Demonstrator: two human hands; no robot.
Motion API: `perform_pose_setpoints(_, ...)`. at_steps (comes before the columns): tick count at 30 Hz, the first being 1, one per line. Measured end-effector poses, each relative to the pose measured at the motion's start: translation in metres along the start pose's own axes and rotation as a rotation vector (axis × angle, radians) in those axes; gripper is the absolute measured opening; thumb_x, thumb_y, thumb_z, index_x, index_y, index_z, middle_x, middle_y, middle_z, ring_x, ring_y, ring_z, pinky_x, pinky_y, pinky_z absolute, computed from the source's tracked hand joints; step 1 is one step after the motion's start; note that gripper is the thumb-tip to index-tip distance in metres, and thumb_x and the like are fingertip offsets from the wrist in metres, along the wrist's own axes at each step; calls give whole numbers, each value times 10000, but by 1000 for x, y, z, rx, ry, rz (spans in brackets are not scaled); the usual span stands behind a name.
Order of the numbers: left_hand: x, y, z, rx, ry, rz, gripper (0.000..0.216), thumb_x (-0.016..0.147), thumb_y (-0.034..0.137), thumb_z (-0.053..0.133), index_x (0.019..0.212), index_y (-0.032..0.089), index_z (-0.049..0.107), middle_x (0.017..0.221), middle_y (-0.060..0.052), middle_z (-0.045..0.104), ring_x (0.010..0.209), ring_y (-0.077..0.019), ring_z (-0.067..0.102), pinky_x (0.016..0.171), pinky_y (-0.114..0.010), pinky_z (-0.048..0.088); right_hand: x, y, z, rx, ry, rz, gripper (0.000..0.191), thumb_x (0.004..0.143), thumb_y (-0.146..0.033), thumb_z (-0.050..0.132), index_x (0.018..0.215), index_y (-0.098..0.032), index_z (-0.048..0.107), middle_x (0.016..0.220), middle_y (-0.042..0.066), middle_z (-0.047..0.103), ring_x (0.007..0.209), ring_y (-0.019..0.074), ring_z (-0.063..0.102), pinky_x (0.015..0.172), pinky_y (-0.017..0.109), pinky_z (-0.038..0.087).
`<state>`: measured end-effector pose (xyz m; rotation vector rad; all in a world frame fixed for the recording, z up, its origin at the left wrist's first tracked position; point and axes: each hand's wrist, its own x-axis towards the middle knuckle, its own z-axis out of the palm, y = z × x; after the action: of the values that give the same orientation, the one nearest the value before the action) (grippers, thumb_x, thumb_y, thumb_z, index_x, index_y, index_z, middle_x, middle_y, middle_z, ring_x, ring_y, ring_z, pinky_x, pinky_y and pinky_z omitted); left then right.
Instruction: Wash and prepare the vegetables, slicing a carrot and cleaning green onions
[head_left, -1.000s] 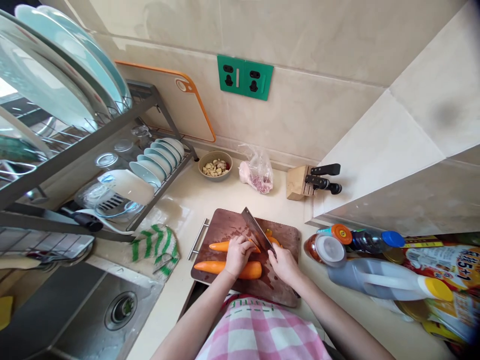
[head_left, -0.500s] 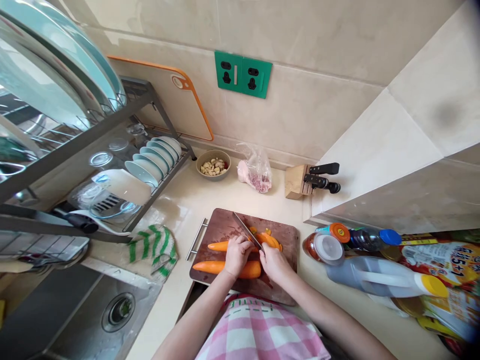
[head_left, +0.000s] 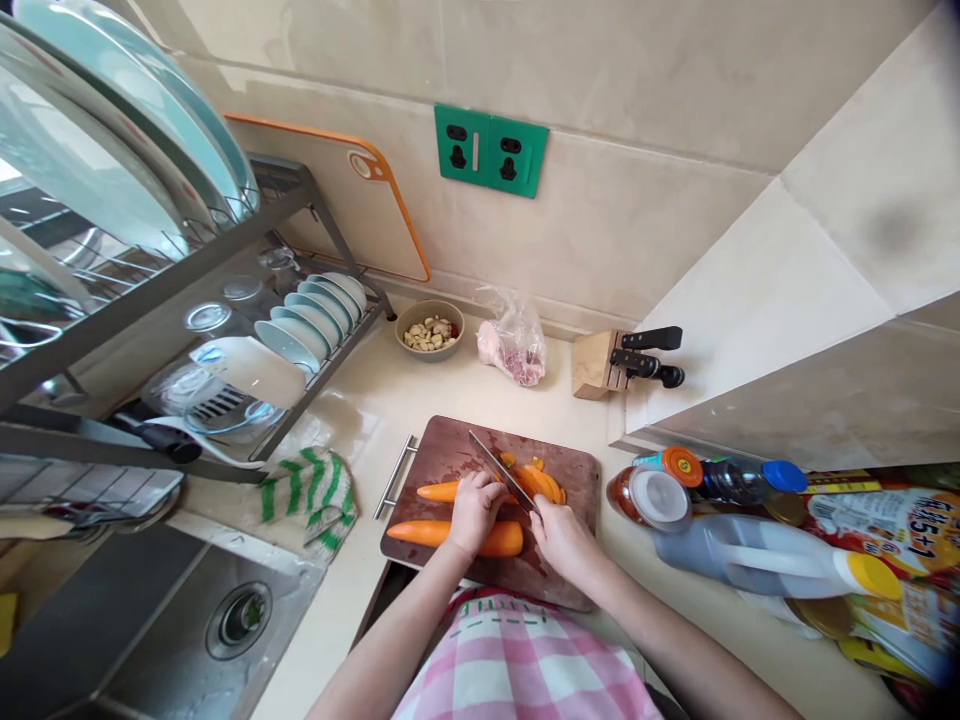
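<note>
A dark wooden cutting board (head_left: 457, 448) lies on the counter in front of me. My left hand (head_left: 474, 510) presses down on a carrot (head_left: 439, 491), fingers curled over it. A second whole carrot (head_left: 420, 533) lies nearer to me, partly under my left wrist. My right hand (head_left: 564, 534) grips the handle of a cleaver (head_left: 499, 468), whose blade comes down edge-first just right of my left fingers. Orange carrot slices (head_left: 541, 483) are heaped on the board right of the blade.
A knife block (head_left: 604, 364), a plastic bag of meat (head_left: 514, 350) and a bowl of garlic (head_left: 430, 331) stand by the wall. Bottles (head_left: 757, 555) lie at right. A dish rack (head_left: 247, 330), a striped cloth (head_left: 311, 490) and the sink (head_left: 187, 620) are at left.
The cleaver blade was raised and tilted flat a second ago; it has come down onto the carrot and stands edge-on. More slices show right of the blade.
</note>
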<state>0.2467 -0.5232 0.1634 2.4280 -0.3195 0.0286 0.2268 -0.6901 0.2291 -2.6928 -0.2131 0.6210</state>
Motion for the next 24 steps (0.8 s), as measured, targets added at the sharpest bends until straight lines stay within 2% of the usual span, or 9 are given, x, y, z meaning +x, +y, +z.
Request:
perform_pose_setpoints(7,-1,0,-4,-8,-17,-8,208,855,287,518,780,239,707,768,-28,601,780,-171,516,747,-299,390,18,0,12,52,31,5,213,902,-245,342,899,-181,545,772,76,673,697,189,634,568,269,345)
perform_pose_setpoints(12,-1,1,-7,56,-24,-7,190,844,293,537,763,247,702,770,-26,610,783,-177,506,735,-302,375,4,11,1,53,53,-36,219,898,-251,336,856,-188,542,718,50,658,659,179,624,553,264,331)
perform_pose_setpoints(17,0,3,-8,43,-9,2,200,853,290,522,777,248,702,806,-28,620,801,-179,505,745,-306,377,-7,4,-5,16,13,-48,207,885,-245,345,882,-197,547,718,50,661,652,185,631,542,265,323)
perform_pose_setpoints(24,-1,2,-8,44,1,9,218,859,300,510,784,240,706,789,-33,618,787,-176,523,734,-303,393,20,-10,9,-14,-5,23,195,889,-244,361,902,-188,548,773,81,676,686,196,635,548,270,334)
